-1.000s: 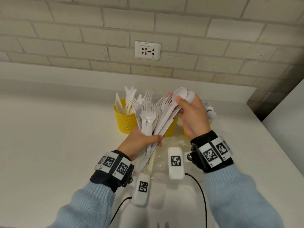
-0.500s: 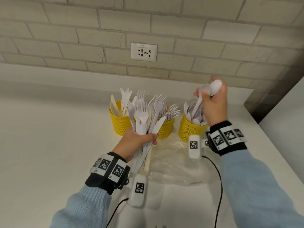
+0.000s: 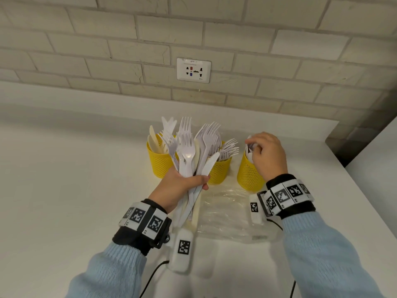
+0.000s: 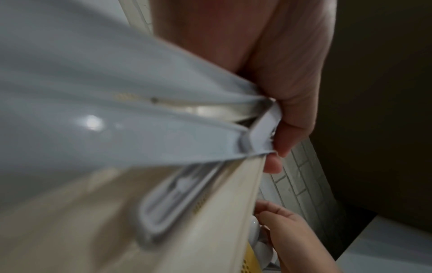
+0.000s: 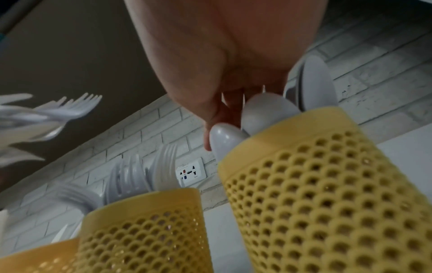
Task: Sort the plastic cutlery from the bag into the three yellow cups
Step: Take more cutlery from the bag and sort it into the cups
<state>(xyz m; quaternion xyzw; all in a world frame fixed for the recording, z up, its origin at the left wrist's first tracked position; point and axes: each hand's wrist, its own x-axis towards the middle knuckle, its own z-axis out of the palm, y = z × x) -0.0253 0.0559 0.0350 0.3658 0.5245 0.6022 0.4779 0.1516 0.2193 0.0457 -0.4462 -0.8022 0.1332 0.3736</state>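
On the white worktop [image 3: 64, 190], three yellow perforated cups stand in a row before the brick wall: the left cup [image 3: 160, 164] holds cream knives, the middle cup [image 3: 219, 171] holds white forks, and the right cup [image 3: 249, 175] holds white spoons [image 5: 268, 109]. The left hand [image 3: 180, 186] is raised in front of the left and middle cups, its fingers [image 4: 290, 129] curled tight round the handles of a fanned bundle of cutlery [image 3: 193, 147], mostly forks with a knife blade showing on the bundle's right side; the handles stick out below the palm. The right hand [image 3: 268, 155] sits over the mouth of the right cup, fingertips bent down among the spoon bowls. From the right wrist view the thumb touches a spoon bowl at the cup's rim, but I cannot tell whether the fingers pinch a spoon or merely rest there. The clear plastic bag [image 3: 227, 214] lies flat just in front of the cups, between the two wrists.
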